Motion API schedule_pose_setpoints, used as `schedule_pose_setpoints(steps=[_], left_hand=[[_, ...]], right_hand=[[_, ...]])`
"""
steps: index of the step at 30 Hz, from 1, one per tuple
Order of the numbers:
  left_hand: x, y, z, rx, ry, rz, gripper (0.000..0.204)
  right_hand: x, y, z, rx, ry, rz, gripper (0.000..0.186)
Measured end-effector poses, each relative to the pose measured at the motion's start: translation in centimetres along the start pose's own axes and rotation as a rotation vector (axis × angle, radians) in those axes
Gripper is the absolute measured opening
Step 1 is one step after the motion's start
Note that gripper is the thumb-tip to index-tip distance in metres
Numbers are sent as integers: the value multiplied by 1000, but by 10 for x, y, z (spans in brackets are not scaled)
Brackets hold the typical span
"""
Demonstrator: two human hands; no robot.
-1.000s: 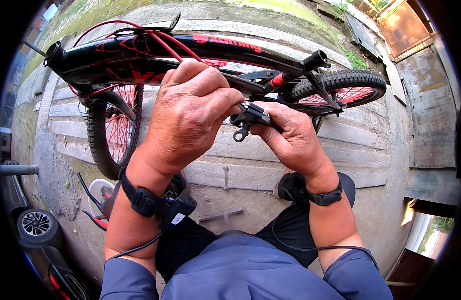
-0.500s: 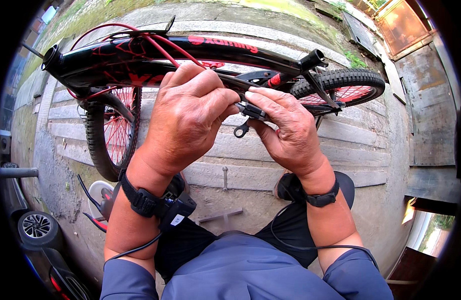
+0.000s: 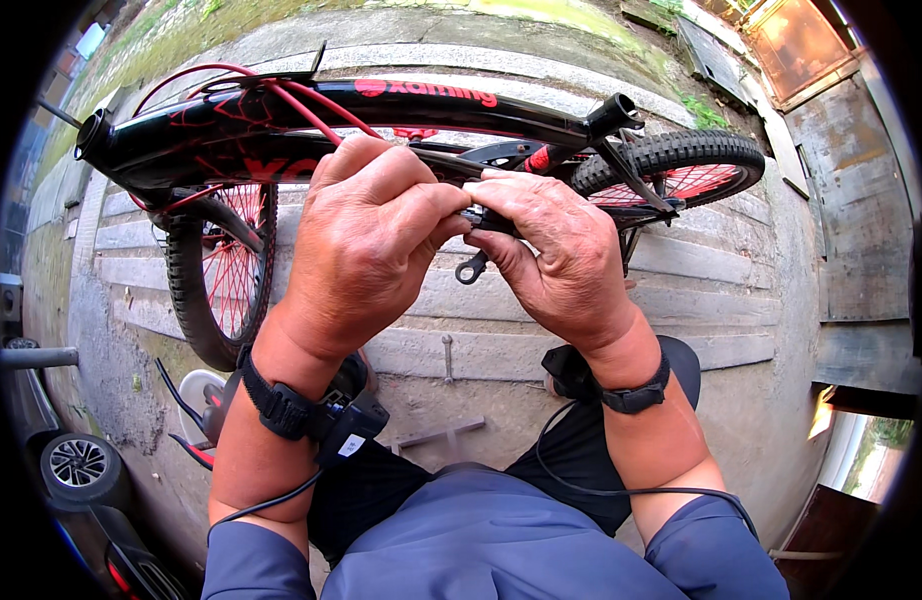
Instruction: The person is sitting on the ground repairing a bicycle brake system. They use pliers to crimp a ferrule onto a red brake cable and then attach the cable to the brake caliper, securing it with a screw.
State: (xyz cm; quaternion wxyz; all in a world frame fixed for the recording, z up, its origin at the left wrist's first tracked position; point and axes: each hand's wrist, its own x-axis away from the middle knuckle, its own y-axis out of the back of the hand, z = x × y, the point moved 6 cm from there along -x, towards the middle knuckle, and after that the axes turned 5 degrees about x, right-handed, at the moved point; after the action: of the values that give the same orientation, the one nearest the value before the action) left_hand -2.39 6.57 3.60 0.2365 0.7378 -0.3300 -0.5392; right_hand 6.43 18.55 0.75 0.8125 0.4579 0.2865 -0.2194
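On your side of the bike frame (image 3: 431, 120), brace the black ringed part (image 3: 494, 221) steady: right hand (image 3: 556, 240) fingers clamped on it, left hand (image 3: 376, 215) fingers pinched together, contents hidden.

The right hand (image 3: 561, 245) held a small black part (image 3: 494, 222), its ring end jutting below the thumb, while the left hand (image 3: 376, 225) apparently pinched its near end, mostly hidden by fingers. Beyond both stood a bicycle (image 3: 221, 140); beneath them lay a wrench (image 3: 448, 358).
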Motion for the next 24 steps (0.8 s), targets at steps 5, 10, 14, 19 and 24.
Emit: schedule_pose_setpoints(steps=[5,10,14,19,24], left_hand=[[-4,3,-3,10,8,27,15],[-5,3,-2,-21,38,54,13],[-3,5,-1,0,41,59,15],[-2,4,-1,22,53,47,20],[-2,4,0,32,42,39,21]], right_hand=[[0,2,2,43,2,-31,31],[2,1,4,45,4,-84,29],[1,-1,5,-73,-103,-84,26],[0,0,6,-75,-94,-84,24],[0,-1,5,-85,-97,-67,25]])
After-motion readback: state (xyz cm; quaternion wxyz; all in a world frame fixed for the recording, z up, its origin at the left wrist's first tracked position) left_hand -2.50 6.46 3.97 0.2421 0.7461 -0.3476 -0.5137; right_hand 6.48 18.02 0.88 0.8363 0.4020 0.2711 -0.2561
